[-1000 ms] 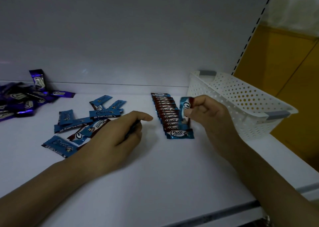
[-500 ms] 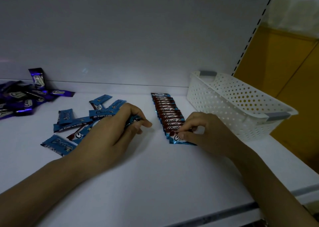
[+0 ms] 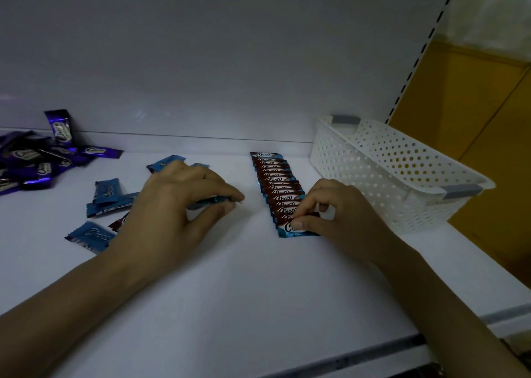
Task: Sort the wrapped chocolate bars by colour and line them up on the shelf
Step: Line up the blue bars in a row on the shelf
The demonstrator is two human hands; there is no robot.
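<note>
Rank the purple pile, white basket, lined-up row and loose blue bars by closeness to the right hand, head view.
1. Lined-up row: touching; the right hand pinches its front bar.
2. White basket: just right of the hand.
3. Loose blue bars: left, past the left hand.
4. Purple pile: far left, at the back wall.

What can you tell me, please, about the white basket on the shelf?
The basket looks like white plastic, its walls pierced with round holes, a grey handle at each end. It stands upright on the shelf at the right, near the back wall. Nothing shows inside. The right hand lies beside it, seemingly apart.
</note>
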